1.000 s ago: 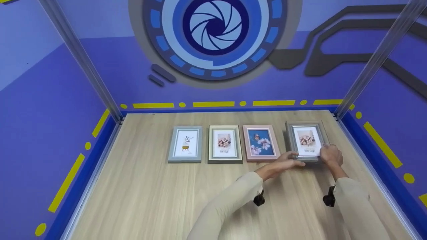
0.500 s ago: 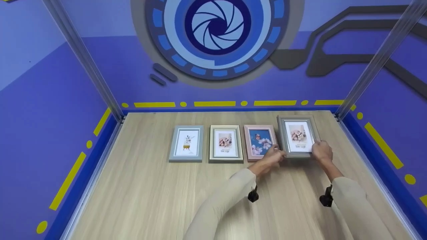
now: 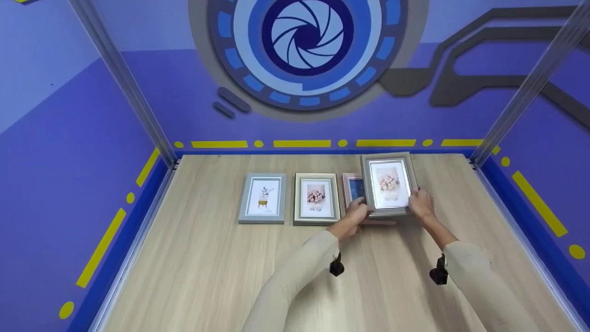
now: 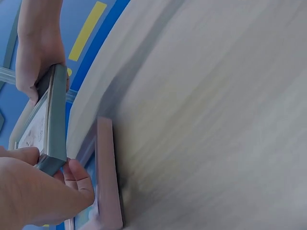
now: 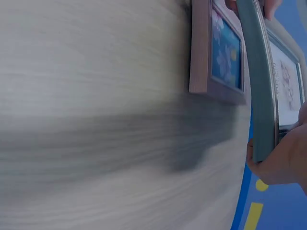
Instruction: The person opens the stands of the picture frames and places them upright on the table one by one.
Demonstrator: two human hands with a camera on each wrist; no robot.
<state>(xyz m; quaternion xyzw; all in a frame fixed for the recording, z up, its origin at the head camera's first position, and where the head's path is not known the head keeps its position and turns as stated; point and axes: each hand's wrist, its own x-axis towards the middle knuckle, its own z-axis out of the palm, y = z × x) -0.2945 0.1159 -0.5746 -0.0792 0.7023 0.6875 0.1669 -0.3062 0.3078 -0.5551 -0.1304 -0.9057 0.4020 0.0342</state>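
Both hands hold up a grey picture frame (image 3: 389, 184) with a bouquet print, one at each lower corner. My left hand (image 3: 355, 216) pinches its left corner, thumb on the front and fingers beneath, as the left wrist view shows. My right hand (image 3: 421, 203) grips the right corner, seen close in the right wrist view. The grey frame is raised over the pink picture frame (image 5: 200, 52) with a blossom print, hiding most of it in the head view. The wrist views show a gap between the two.
A cream frame (image 3: 316, 222) with a bouquet print and a light blue frame (image 3: 243, 198) lie in a row to the left on the wooden table (image 3: 207, 267). A purple-blue back wall (image 3: 161, 101) and side walls enclose the table.
The hands have lifted the grey frame and carried it left, from right of the pink frame to over it. The cream and light blue frames stay in place; the view shifts slightly.
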